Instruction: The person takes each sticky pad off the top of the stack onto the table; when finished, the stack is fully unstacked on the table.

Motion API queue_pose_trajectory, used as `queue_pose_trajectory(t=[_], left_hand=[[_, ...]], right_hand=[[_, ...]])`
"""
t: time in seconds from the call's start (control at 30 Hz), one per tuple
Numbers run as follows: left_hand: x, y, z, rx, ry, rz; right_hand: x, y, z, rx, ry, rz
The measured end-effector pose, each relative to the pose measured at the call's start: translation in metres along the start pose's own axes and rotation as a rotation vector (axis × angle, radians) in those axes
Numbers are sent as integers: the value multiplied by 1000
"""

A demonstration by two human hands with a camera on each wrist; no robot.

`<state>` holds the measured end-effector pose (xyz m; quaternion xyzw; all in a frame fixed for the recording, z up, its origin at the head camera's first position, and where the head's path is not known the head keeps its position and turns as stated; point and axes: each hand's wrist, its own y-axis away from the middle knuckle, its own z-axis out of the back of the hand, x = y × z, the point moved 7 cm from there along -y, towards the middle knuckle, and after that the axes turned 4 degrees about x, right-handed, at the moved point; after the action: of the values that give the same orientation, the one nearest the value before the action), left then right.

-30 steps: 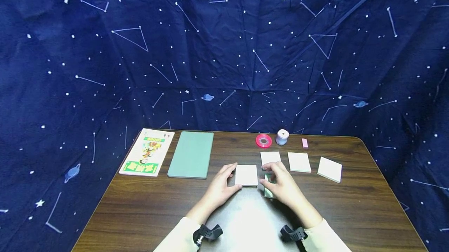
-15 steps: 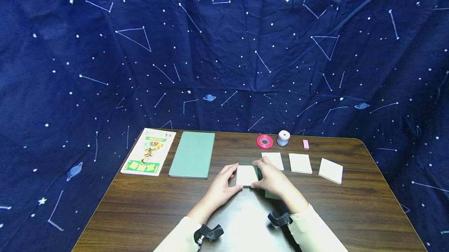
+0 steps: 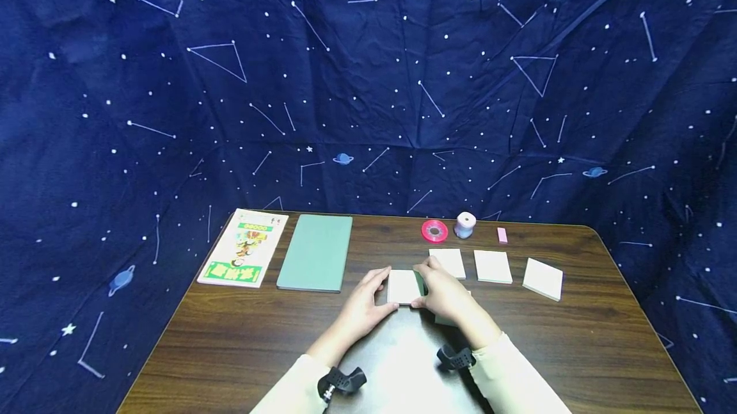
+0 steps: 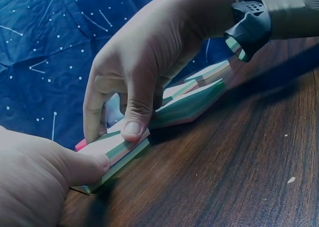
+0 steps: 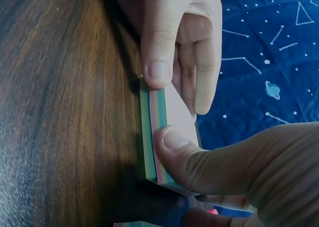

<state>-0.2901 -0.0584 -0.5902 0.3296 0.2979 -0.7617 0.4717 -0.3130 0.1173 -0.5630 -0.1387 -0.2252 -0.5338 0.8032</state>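
Note:
Two square note pads, white on top with green and pink striped edges, lie stacked as one pile in the middle of the table. My left hand holds the pile's left side between thumb and fingers. From the right, my right hand pinches the opposite side, thumb at the near corner and fingers at the far one. In the right wrist view, both thumbs press the striped edge of the pile. Another striped pad lies just right of the pile, mostly hidden under my right hand in the head view.
Three white-topped pads, one left, one middle, one right, lie beyond my right hand. Behind them are a red ring-shaped spool, a pale spool and a small pink block. A green notebook and a printed booklet lie left.
My right hand has moved left from above the neighbouring green-edged pad onto the pile's right side and now grips it. My left hand has stayed on the pile.

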Motion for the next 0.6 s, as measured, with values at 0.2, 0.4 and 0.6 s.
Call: queue_pose_trajectory(t=[0.2, 0.4, 0.6], left_hand=[[0, 1, 0, 4, 0, 5], [1, 1, -1, 10, -18, 14], [0, 0, 0, 20, -29, 24]], right_hand=[[2, 2, 1, -19, 21, -11], [3, 4, 1, -40, 67, -41], [8, 11, 5, -99, 113, -9]])
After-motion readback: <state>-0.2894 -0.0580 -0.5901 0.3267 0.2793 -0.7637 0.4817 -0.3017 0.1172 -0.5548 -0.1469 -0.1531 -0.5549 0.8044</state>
